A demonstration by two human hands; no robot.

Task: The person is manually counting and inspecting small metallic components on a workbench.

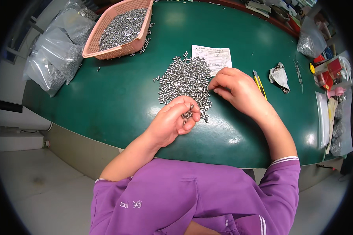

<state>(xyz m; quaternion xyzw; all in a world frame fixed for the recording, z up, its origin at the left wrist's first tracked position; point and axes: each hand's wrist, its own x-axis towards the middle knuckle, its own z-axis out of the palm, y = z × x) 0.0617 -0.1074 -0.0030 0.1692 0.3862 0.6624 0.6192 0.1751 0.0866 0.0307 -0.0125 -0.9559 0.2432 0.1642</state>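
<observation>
A heap of small, shiny metal pins (184, 80) lies on the green table in front of me. At the heap's near edge my left hand (170, 120) is cupped palm up, its fingers curled round several of the same metal pins (187, 114). My right hand (237, 89) reaches to the heap's right side, thumb and fingertips drawn together in a pinch. Whatever sits between those fingertips is too small to make out. Partly behind the heap and the right hand lies a printed paper slip (219, 58).
A pink plastic basket (91, 46) full of metal pins stands far left, beside clear bags (59, 58) of more parts. Right of my right hand lie a yellow box cutter (259, 84) and a crumpled wrapper (279, 76). Bags and boxes line the green table's (117, 117) right edge.
</observation>
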